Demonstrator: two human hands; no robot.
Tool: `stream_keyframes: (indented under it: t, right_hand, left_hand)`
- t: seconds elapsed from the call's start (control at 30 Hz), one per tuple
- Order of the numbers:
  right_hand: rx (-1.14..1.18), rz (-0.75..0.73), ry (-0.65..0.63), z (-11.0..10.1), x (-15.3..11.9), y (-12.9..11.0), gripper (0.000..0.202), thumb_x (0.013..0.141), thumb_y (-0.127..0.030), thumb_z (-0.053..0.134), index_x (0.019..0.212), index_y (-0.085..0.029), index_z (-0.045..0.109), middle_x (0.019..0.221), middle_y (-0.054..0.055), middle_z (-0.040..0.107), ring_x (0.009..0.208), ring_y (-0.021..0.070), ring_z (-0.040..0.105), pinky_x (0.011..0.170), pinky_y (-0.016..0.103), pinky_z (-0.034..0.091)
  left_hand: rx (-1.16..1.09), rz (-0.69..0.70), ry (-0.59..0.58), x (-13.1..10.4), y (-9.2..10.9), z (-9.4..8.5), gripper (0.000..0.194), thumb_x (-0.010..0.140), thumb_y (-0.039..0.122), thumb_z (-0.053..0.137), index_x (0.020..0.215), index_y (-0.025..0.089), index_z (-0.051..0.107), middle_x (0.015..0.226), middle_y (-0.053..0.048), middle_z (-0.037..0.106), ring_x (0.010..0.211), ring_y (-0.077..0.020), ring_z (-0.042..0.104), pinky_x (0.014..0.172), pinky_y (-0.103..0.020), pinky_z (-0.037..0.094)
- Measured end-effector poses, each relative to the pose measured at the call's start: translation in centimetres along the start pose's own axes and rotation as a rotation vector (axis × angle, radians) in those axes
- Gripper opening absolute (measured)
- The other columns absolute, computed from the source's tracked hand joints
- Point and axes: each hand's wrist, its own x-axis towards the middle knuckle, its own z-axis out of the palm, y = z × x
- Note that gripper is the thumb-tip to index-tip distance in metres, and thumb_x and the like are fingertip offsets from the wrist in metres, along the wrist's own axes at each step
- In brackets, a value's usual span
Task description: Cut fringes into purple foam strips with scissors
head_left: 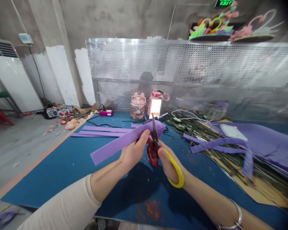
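My left hand [134,148] pinches a long purple strip [117,145], thumb on top. The strip's near end slants down to the left, and its far end reaches past the blades to the right. My right hand [169,161] is closed on scissors [155,131] with one yellow and one red handle. Their blades point up and away, spread apart, close beside my left thumb and overlapping the strip in view. Whether they touch the strip I cannot tell. More purple strips [105,129] lie flat on the table behind my left hand.
The blue table [69,172] holds a pink jar [137,107], a magenta power socket [106,112], and at right thin dark stems [220,159] with a purple sheet [271,140]. A perforated metal panel [115,64] stands at the back.
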Motion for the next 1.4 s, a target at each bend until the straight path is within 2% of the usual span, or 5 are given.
stream_keyframes:
  t: [0.13, 0.83, 1.03, 1.27, 1.4]
  right_hand:
    - [0.145, 0.134, 0.008, 0.3, -0.4, 0.2, 0.054, 0.082, -0.069, 0.037, 0.093, -0.018, 0.051, 0.06, -0.005, 0.034, 0.048, 0.0104, 0.031, 0.043, 0.024, 0.03]
    - [0.193, 0.198, -0.003, -0.1, -0.3, 0.4, 0.051, 0.081, -0.069, 0.042, 0.09, -0.019, 0.049, 0.057, -0.007, 0.031, 0.044, 0.0074, 0.026, 0.038, 0.021, 0.024]
    - [0.148, 0.075, -0.049, -0.1, -0.5, 1.3, 0.062, 0.083, -0.068, 0.035, 0.124, -0.023, 0.045, 0.091, 0.007, 0.055, 0.074, 0.0194, 0.054, 0.063, 0.03, 0.049]
    - [-0.037, -0.028, -0.026, -0.4, -0.2, 0.5, 0.068, 0.085, -0.067, 0.033, 0.134, -0.02, 0.043, 0.107, 0.011, 0.061, 0.105, 0.0282, 0.054, 0.092, 0.039, 0.044]
    - [-0.027, -0.042, -0.015, -0.4, 0.1, 0.0, 0.064, 0.088, -0.065, 0.028, 0.127, -0.019, 0.05, 0.109, 0.01, 0.059, 0.098, 0.0265, 0.055, 0.089, 0.037, 0.043]
  left_hand:
    - [-0.002, -0.022, -0.002, 0.0, -0.1, 0.1, 0.044, 0.085, 0.054, 0.039, 0.081, 0.023, 0.07, 0.078, -0.001, 0.072, 0.08, -0.0193, 0.065, 0.082, -0.031, 0.046]
    - [-0.237, -0.012, 0.07, 0.4, -0.7, 0.7, 0.036, 0.081, 0.044, 0.046, 0.07, 0.018, 0.067, 0.066, -0.003, 0.067, 0.071, -0.0173, 0.063, 0.074, -0.027, 0.046]
    - [-0.15, -0.026, 0.11, 0.7, -0.8, 0.6, 0.04, 0.083, 0.049, 0.043, 0.069, 0.02, 0.066, 0.065, -0.001, 0.067, 0.071, -0.017, 0.063, 0.076, -0.027, 0.045]
    - [-0.021, -0.023, 0.046, 0.2, -0.3, 0.2, 0.042, 0.084, 0.051, 0.04, 0.074, 0.023, 0.069, 0.074, -0.001, 0.071, 0.08, -0.0196, 0.065, 0.083, -0.03, 0.045]
    - [-0.021, -0.008, 0.004, 0.0, -0.2, 0.2, 0.041, 0.084, 0.052, 0.041, 0.075, 0.024, 0.07, 0.08, -0.001, 0.073, 0.087, -0.0206, 0.065, 0.091, -0.032, 0.043]
